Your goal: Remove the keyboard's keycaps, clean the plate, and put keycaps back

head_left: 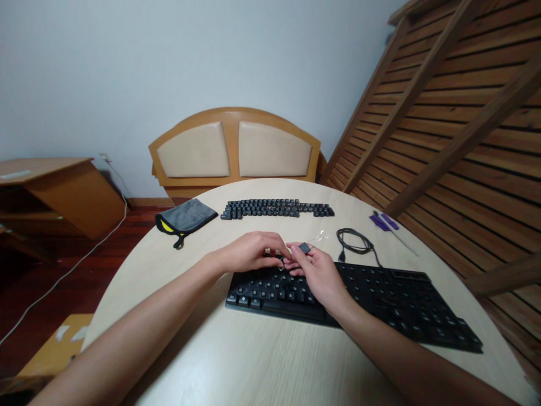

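Observation:
A black keyboard (291,304) lies in front of me, many of its keycaps gone and bare key stems showing. My right hand (316,270) is closed above its upper middle, gripping a wire keycap puller (304,247). The puller's dark grip shows between thumb and fingers, and its thin wires point away to the upper right. Close against it, my left hand (262,251) has its thumb and fingers curled together. Something small and dark with a pale edge is at those fingertips; I cannot make out what it is.
Rows of loose black keycaps (266,207) stand at the table's far side. A grey cloth (188,217) with yellow lining lies to their left. On the right are a coiled black cable (355,241) and purple cleaning tools (384,221). The round table (228,361) has a curved edge.

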`<control>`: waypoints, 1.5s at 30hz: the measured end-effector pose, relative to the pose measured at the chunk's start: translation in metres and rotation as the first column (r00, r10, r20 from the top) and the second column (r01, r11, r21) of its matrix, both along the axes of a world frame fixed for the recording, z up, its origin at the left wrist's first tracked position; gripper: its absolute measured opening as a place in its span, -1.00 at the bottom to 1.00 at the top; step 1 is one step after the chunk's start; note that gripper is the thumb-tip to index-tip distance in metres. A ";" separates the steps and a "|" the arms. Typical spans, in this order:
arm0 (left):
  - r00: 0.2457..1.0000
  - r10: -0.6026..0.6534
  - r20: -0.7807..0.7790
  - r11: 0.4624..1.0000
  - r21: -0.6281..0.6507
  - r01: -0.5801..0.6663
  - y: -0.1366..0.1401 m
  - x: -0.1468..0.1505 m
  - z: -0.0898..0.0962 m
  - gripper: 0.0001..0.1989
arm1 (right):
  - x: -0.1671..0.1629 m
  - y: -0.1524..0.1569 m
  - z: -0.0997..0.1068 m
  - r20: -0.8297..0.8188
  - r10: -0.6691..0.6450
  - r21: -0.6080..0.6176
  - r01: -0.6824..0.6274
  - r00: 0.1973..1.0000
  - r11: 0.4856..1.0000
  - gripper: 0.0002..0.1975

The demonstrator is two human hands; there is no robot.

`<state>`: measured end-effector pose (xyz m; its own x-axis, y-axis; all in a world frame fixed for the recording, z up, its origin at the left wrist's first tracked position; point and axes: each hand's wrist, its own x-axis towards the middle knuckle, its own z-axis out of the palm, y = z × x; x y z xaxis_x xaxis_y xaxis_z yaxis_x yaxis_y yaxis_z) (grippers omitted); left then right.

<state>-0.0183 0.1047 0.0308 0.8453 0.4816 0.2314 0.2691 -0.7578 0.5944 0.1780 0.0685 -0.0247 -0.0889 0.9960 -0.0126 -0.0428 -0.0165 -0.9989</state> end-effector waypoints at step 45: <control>0.897 0.368 0.244 0.755 -0.642 -0.135 0.020 -0.002 -0.044 -0.58 | 0.000 -0.005 -0.001 0.112 -0.086 0.178 0.065 0.990 0.982 -0.51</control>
